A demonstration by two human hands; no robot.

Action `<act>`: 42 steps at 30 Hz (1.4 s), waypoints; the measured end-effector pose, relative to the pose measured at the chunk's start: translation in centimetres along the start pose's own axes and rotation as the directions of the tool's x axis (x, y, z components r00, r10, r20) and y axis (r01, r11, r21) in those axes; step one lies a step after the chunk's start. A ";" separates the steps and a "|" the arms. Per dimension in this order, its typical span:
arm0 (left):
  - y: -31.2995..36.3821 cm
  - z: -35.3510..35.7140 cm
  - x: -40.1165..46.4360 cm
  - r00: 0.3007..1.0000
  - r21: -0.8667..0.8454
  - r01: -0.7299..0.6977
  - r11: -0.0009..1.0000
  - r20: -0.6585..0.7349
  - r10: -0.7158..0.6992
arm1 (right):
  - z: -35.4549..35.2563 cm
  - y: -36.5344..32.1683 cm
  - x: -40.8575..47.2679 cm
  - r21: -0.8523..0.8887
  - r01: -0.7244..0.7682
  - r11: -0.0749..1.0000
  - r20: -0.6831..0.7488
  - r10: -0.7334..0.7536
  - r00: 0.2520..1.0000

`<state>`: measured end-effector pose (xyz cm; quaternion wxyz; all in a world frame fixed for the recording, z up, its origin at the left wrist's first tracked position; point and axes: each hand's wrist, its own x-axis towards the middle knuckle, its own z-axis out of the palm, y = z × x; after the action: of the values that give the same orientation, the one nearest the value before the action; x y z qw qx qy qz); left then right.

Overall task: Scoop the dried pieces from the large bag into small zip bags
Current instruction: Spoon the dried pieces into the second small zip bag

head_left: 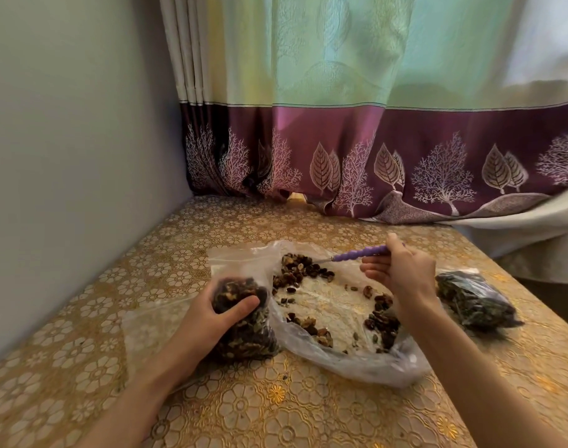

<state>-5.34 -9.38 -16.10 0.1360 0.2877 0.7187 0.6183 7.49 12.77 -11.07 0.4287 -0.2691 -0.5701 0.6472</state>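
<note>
Plastic filled zip bag [474, 300] right, purple curtain [405, 163] behind table [82, 350]

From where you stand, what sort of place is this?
Most likely a room in a home, not a workshop: a patterned curtain hangs behind a table with a gold floral cover, set in a plain wall corner.

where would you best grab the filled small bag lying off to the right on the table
Take the filled small bag across its bulging middle, coming down from above. It lies flat on the table, apart from the large bag, with nothing over it. Its mouth end is too blurred to judge.
</note>
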 end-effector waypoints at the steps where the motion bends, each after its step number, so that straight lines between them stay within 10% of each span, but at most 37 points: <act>1: 0.0 0.0 0.0 1.000 0.001 0.000 1.000 0.001 0.000 | 0.2 -0.6 0.0 0.023 0.015 1.000 0.010 -0.015 1.000; 22: 0.2 -0.2 0.3 1.000 -0.049 0.009 0.999 0.006 -0.008 | 4.0 -4.4 -3.1 0.094 0.371 0.924 0.366 -0.379 0.850; 42: 0.7 -0.3 0.1 0.993 -0.022 -0.103 0.994 -0.064 0.101 | 0.4 -0.9 0.8 -0.087 0.178 0.980 0.013 -0.178 0.984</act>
<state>-5.37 -9.54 -15.39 0.0852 0.3028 0.6991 0.6421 7.01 13.19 -9.98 0.4711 -0.2340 -0.6209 0.5811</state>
